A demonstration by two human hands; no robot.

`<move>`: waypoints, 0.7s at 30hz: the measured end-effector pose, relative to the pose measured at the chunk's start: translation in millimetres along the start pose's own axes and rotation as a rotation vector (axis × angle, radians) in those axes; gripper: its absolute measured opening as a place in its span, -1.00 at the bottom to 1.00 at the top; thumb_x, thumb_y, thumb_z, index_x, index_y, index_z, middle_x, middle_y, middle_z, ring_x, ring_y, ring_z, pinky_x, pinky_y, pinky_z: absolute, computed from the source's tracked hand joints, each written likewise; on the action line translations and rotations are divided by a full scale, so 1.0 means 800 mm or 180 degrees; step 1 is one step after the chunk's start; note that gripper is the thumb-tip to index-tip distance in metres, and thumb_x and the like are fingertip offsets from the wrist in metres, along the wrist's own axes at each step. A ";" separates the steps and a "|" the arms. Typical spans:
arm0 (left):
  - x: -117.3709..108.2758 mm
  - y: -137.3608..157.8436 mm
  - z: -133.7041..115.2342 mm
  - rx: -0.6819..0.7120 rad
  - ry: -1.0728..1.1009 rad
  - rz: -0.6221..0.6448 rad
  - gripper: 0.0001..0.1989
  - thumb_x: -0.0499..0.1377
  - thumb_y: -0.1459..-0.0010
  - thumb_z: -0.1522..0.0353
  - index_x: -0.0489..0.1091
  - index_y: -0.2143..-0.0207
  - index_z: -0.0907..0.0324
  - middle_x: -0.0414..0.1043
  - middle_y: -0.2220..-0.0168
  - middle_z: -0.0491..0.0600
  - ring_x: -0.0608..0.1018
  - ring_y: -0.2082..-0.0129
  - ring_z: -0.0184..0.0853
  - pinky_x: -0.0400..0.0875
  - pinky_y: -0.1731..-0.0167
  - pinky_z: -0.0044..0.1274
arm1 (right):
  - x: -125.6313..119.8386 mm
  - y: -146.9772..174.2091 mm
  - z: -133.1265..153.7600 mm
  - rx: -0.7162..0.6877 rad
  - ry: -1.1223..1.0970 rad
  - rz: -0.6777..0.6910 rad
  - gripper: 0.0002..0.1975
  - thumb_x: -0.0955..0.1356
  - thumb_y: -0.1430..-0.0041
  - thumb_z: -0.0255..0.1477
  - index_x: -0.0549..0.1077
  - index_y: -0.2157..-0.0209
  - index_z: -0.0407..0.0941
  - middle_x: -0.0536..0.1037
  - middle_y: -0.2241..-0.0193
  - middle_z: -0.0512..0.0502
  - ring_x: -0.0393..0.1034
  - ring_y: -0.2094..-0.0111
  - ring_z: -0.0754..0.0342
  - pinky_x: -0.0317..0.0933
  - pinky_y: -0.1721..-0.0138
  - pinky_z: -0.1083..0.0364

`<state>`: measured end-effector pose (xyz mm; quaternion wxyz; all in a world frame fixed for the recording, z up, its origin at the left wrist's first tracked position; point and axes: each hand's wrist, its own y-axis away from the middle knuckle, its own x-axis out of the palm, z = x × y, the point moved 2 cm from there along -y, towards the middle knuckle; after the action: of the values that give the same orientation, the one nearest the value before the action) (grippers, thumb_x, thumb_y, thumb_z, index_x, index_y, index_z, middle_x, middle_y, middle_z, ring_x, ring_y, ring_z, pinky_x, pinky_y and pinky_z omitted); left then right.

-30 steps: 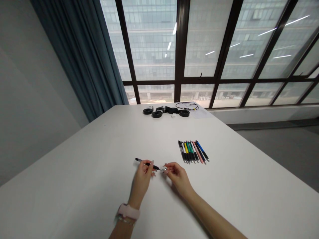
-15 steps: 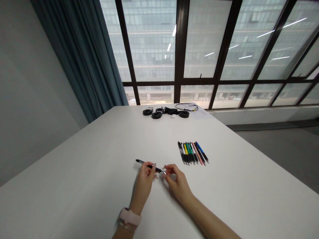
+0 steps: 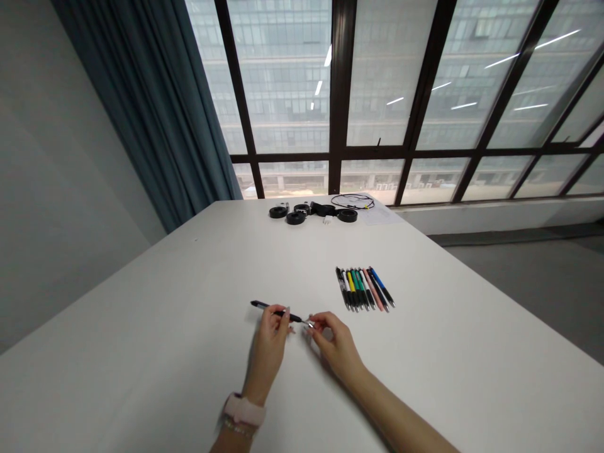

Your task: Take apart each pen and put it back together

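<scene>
My left hand (image 3: 272,328) is closed around the barrel of a black pen (image 3: 295,318), which I hold nearly level above the table. The pen's back end sticks out to the left, past my fingers. At the front of the pen, my right hand (image 3: 334,340) pinches the small silver tip (image 3: 309,324) between thumb and fingers. A thin, pale stretch shows between the black grip and the silver tip; whether the two parts still touch is too small to tell.
A row of several pens (image 3: 362,289) in different colours lies side by side, beyond my right hand. Black tape-like rolls (image 3: 296,218) and a coiled black cable (image 3: 353,201) sit at the far end of the white table (image 3: 155,352). Windows stand behind.
My left hand has shifted slightly left with the pen, and the pen's front end has drawn back a little from my right fingers. My right hand has stayed almost in place.
</scene>
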<state>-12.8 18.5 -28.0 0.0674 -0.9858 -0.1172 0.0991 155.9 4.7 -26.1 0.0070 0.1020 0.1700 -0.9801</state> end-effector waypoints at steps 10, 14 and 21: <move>0.004 0.003 -0.001 -0.0017 -0.0055 0.0207 -0.66 0.14 -0.18 0.04 0.26 0.21 0.11 0.48 0.47 -0.14 0.58 0.48 -0.31 0.40 0.43 -0.51 | 0.001 -0.002 0.001 -0.0011 -0.0002 0.0007 -0.85 0.38 -0.09 -0.45 0.51 0.25 -0.10 0.55 0.38 -0.07 0.43 0.33 0.03 0.30 0.21 0.06; 0.006 0.007 -0.004 -0.0056 -0.0045 0.0242 -0.64 0.14 -0.17 0.02 0.27 0.21 0.10 0.46 0.48 -0.16 0.57 0.51 -0.32 0.38 0.48 -0.53 | 0.002 -0.004 -0.001 0.0051 -0.0148 0.0052 -0.83 0.38 -0.09 -0.44 0.50 0.23 -0.10 0.55 0.39 -0.06 0.43 0.34 0.03 0.32 0.22 0.07; 0.006 0.007 -0.005 -0.0051 -0.0119 0.0249 -0.59 0.12 -0.19 0.02 0.31 0.10 0.12 0.48 0.44 -0.12 0.58 0.46 -0.28 0.37 0.47 -0.52 | 0.002 -0.004 -0.005 0.0072 -0.0208 -0.0058 -0.83 0.40 -0.12 -0.38 0.51 0.22 -0.09 0.54 0.40 -0.05 0.44 0.34 0.02 0.32 0.22 0.06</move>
<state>-6.5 13.6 -25.4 0.0534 -0.9882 -0.0805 0.1192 155.0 8.7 -28.9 0.0026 0.0684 0.1595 -0.9848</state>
